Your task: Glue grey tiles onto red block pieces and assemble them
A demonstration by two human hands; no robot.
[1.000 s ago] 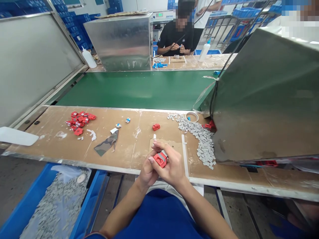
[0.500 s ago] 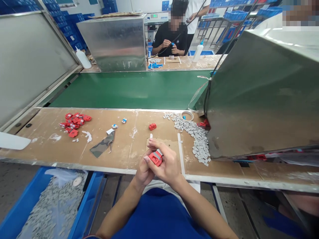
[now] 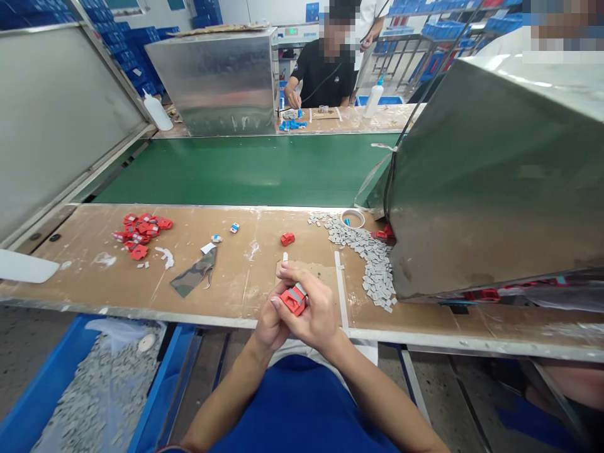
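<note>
Both my hands meet over the near edge of the brown workbench. Between them is a small red plastic part with a grey chip on top. My left hand cups the part from below and my right hand pinches it from above. One more red part lies alone on the bench just beyond my hands. A heap of grey chips spreads to the right of them, and a pile of red parts sits far left.
A green conveyor belt runs behind the bench. A large tilted metal box crowds the right side; another metal box stands at the back. A blue bin of grey chips sits below left. A person in black works across the belt.
My hands stay together on the red part with only small finger shifts. The view has drifted a little. The person across the belt has reached down to their bench.
</note>
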